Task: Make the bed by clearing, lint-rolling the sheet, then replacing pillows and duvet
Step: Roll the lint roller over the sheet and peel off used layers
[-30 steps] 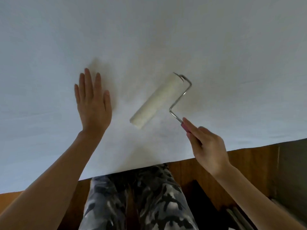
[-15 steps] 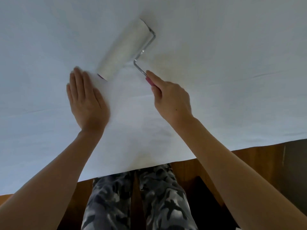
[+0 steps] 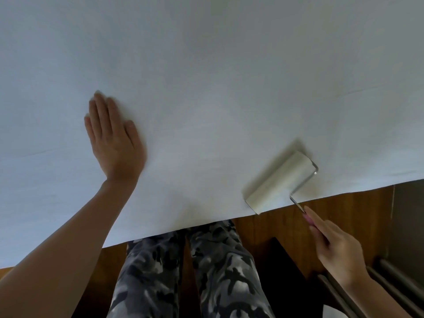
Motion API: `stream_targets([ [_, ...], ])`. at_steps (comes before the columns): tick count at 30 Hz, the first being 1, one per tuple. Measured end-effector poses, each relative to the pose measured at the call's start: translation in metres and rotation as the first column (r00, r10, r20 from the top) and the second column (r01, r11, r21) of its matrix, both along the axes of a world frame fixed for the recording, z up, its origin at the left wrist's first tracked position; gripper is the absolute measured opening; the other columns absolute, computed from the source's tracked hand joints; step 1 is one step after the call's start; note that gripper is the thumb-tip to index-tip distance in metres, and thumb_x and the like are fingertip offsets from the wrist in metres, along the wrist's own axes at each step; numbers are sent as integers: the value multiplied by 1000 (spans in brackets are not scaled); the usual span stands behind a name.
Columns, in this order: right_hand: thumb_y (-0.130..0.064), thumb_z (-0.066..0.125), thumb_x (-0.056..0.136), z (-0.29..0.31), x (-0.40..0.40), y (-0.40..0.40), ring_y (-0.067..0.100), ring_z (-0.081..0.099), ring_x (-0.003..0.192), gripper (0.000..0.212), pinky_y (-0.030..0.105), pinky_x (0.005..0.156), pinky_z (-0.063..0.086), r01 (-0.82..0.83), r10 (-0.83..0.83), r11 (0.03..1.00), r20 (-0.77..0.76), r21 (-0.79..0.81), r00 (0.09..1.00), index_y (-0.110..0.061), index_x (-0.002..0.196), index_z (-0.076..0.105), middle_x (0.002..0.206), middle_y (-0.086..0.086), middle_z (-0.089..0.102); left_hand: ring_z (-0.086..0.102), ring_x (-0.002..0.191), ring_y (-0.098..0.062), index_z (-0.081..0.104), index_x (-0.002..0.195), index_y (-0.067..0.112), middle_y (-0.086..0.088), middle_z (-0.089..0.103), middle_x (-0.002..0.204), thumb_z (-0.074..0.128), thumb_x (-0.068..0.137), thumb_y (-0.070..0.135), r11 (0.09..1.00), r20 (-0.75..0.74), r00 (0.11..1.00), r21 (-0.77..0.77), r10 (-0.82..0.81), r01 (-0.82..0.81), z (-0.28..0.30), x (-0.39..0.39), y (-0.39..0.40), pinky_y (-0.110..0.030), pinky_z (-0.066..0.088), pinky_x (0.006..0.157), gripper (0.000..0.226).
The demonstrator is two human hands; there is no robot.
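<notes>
White sheet [image 3: 229, 76] fills most of the view, stretched flat over the bed with only a few faint creases, and its near edge runs on a slant across the lower part of the view.

On that sheet, right at the near edge, lies the lint roller [image 3: 278, 182]. Its pale drum rests on the fabric at a slant, the lower end reaching the sheet's edge, and a bent metal arm runs from the drum's far end down past the edge to a pink handle. The right hand [image 3: 333, 249] grips that handle off the bed, beyond the sheet's edge, with the forefinger laid straight along it toward the drum and the other fingers curled round it.

Well away from the roller, farther in from the edge, the left hand [image 3: 115, 138] lies palm down on the sheet, its fingers straight and close together, pressing the fabric flat. Its outline is slightly blurred.

Below the sheet's edge shows a brown wooden floor [image 3: 286, 226]. The person's legs in grey camouflage trousers [image 3: 183, 271] stand against the bed between the two arms. Past the right hand, some dark rails [image 3: 390, 278] sit low down by the bed, too dim to identify.
</notes>
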State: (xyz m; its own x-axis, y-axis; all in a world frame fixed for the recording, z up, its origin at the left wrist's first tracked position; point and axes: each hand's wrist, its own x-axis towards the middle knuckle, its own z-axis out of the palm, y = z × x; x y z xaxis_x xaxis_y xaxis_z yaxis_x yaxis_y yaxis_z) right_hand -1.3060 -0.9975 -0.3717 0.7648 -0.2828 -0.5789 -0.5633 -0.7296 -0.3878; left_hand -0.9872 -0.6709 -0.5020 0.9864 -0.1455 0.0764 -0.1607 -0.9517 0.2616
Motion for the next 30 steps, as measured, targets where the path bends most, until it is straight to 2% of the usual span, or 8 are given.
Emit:
stream_targets([
  [5, -44, 38, 100, 23, -40, -13, -2, 41, 41, 46, 16, 37, 40, 83, -83, 997, -89, -2, 993, -29, 143, 37, 63, -19, 48, 20, 147, -35, 28, 149, -2, -21, 24, 157, 27, 102, 17, 1000, -15, 1000, -9, -11, 11, 3, -3, -2, -34, 2, 121, 51],
  [9, -27, 51, 96, 10, -32, -4, 2, 43, 44, 47, 21, 37, 42, 79, -72, 996, 145, -45, 987, -25, 142, 42, 64, -14, 50, 19, 147, -36, 27, 149, -3, -22, 23, 157, 26, 103, 19, 999, -26, 998, -19, -49, 48, 6, -8, -4, -34, 2, 121, 51],
  [11, -21, 53, 96, -4, -4, 6, 5, 46, 45, 41, 24, 37, 43, 70, -54, 997, 291, -44, 955, -17, 137, 51, 64, -7, 55, 19, 147, -36, 26, 149, -3, -23, 23, 157, 27, 104, 21, 994, -36, 994, -20, -108, 107, 8, -12, -6, -35, 3, 121, 51],
  [13, -23, 52, 97, -18, 42, 18, 12, 50, 46, 39, 30, 38, 46, 88, -68, 995, 356, -40, 932, -14, 135, 53, 66, 0, 59, 19, 147, -36, 27, 149, -2, -23, 22, 157, 30, 104, 22, 983, -60, 981, -23, -182, 181, 12, -15, -10, -36, 4, 121, 51],
  [19, -33, 44, 101, -35, 213, 39, 16, 60, 57, 37, 35, 55, 55, 239, -186, 968, 420, -77, 888, -28, 137, 52, 75, 2, 67, 20, 146, -36, 29, 148, -3, -25, 24, 156, 31, 105, 24, 954, -60, 953, -56, -297, 293, 22, -24, -52, -40, 8, 121, 50],
  [22, -33, 40, 103, -32, 266, 30, 16, 65, 78, 38, 30, 71, 53, 314, -266, 946, 358, -82, 895, -35, 141, 45, 97, -1, 71, 19, 146, -36, 28, 148, -3, -24, 22, 156, 31, 105, 23, 937, -72, 935, -68, -347, 343, 25, -26, -81, -42, 9, 122, 50],
  [25, -33, 36, 104, -34, 270, 21, 17, 64, 94, 40, 27, 76, 46, 293, -257, 945, 225, -144, 940, -38, 143, 40, 111, -3, 69, 18, 147, -36, 27, 149, -2, -24, 21, 157, 30, 105, 24, 929, -96, 924, -63, -371, 366, 24, -25, -108, -44, 11, 121, 51],
  [30, -32, 41, 102, -40, 170, 32, 15, 65, 75, 37, 33, 72, 56, 390, -371, 918, 196, -68, 908, -34, 138, 48, 93, -2, 70, 14, 148, -36, 22, 150, -1, -23, 16, 159, 28, 104, 25, 901, -202, 886, 30, -418, 432, 16, -32, -125, -46, 9, 121, 54],
])
